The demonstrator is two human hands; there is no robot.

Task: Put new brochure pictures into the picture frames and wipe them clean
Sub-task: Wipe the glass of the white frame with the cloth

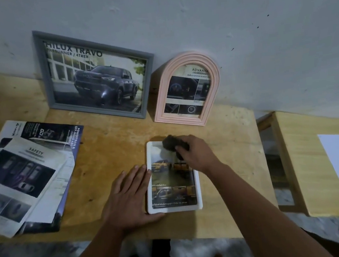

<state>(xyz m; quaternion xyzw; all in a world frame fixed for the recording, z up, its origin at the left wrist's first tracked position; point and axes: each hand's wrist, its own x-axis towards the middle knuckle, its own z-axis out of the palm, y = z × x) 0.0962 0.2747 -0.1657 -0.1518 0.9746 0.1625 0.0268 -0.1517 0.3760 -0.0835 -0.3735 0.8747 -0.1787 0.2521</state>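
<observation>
Reading "HILUX TRAVO" and "PRERUNNER / 4TREX", a truck picture is displayed in the grey frame (93, 73), which is leaned on the wall at 11 o'clock of the wooden table (108, 147). "ADVANC" is legible in the pink arched frame (187, 90) at 1 o'clock. "SAFETY" and "POWERTRAIN & OFF-ROAD" are printed on the loose brochures (29, 174) at 9 o'clock. The white frame (171, 176) is laid flat at the table centre, with a yellow-truck picture facing up; its captions are too blurred to be read. A dark cloth (173, 142) is gripped by the curled fingers of the right hand (196, 152) and is pressed on the frame's 12 o'clock end. The left hand (130, 197) is laid flat, fingers straight and together, against the frame's 9 o'clock edge.
</observation>
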